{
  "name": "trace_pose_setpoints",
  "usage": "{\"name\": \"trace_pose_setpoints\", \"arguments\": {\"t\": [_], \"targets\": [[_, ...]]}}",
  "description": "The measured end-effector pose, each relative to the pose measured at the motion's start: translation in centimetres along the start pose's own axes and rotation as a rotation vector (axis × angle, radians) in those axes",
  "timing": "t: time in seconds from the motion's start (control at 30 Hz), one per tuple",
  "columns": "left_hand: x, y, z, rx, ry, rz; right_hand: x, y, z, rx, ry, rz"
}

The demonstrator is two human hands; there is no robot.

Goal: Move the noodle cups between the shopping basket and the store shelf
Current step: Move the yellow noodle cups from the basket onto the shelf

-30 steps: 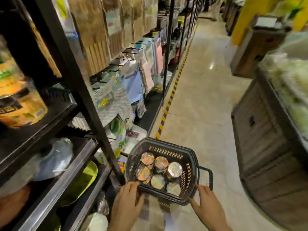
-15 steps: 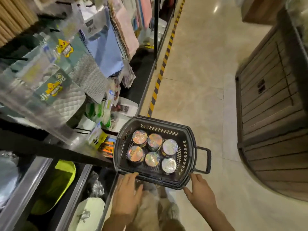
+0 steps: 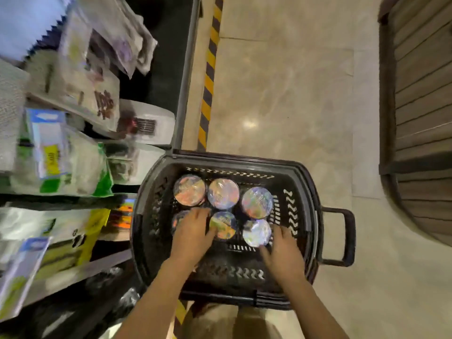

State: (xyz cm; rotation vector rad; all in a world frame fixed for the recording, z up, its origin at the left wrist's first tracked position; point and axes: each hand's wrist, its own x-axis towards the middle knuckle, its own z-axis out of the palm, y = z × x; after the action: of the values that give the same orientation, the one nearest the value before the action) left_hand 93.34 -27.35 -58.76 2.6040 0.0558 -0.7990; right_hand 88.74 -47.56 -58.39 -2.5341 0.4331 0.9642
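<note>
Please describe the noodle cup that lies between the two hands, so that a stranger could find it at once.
Find the dark shopping basket on the floor beside the store shelf. Six noodle cups stand in it in two rows. The wanted one is the middle cup of the nearer row, between the left hand and the right hand; only its lid shows orange and blue, untouched.

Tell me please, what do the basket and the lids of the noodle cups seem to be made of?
The basket looks like dark moulded plastic with a matte finish: its walls have cut slots and a one-piece side handle. The cup lids seem foil or film-covered paper, glossy; they reflect light in rainbow patches. Motion blur leaves the exact lid material open.
</note>
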Motion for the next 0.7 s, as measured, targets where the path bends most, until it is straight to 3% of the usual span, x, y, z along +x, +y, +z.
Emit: {"name": "trace_pose_setpoints", "arguments": {"t": [0.13,0.3,0.5,0.7], "targets": [[6.3,-2.0,5.9,0.076,-0.078,-0.021,7.0,1.5,4.9,0.007,-0.009,0.060],[10.6,-4.1,12.3,0.013,-0.017,-0.131,13.0,3.9,10.3,0.071,0.048,0.134],[13.2,-5.7,16.7,-0.289,0.019,-0.271,16.7,7.1,14.2,0.365,0.054,0.264],[14.4,-6.7,19.5,-0.442,0.160,-0.322,18.9,8.4,15.8,0.563,0.098,0.229]]}}
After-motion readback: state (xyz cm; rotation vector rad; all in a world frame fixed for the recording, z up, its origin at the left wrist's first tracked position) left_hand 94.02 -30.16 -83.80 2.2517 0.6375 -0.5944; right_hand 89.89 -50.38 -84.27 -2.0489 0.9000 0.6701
